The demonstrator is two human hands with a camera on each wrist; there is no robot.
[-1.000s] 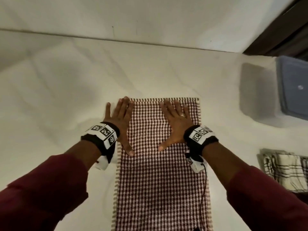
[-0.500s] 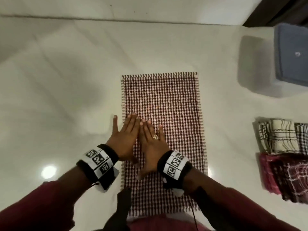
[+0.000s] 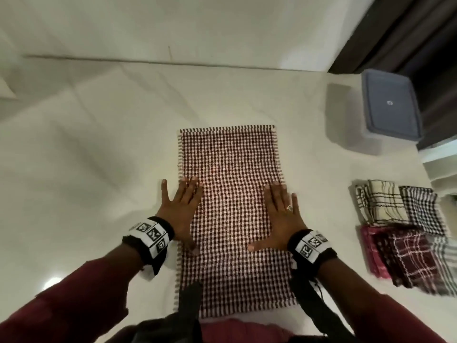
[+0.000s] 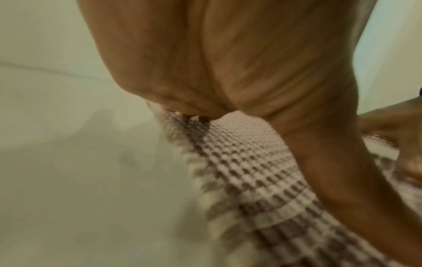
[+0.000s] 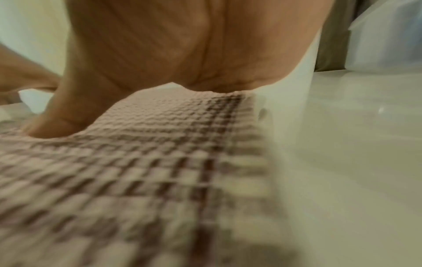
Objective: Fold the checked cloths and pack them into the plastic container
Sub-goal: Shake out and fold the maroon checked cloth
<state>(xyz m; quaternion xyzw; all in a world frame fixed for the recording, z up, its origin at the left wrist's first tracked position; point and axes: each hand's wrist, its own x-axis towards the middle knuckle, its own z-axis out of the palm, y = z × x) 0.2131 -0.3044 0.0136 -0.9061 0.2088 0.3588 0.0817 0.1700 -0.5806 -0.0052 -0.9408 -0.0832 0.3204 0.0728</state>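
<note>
Both wrist views motion-blurred: near part of the red checked cloth (image 4: 262,180) smears out, and each palm fills the upper frame, fingertips hidden. Head view: cloth's near edge covered by a dark strap (image 3: 189,300). Folded cloth stack (image 3: 405,233) blurred, cut by the right edge; count unreadable. Lidded plastic container (image 3: 390,107): contents not visible.

Both arms reach forward in dark red sleeves, each wrist wearing a black-and-white band. The left hand (image 3: 181,210) lies flat, palm down, with fingers (image 3: 191,188) straight and spread. The right hand (image 3: 280,217) lies flat too, thumb pointing inward, with a ring on one finger.
</note>
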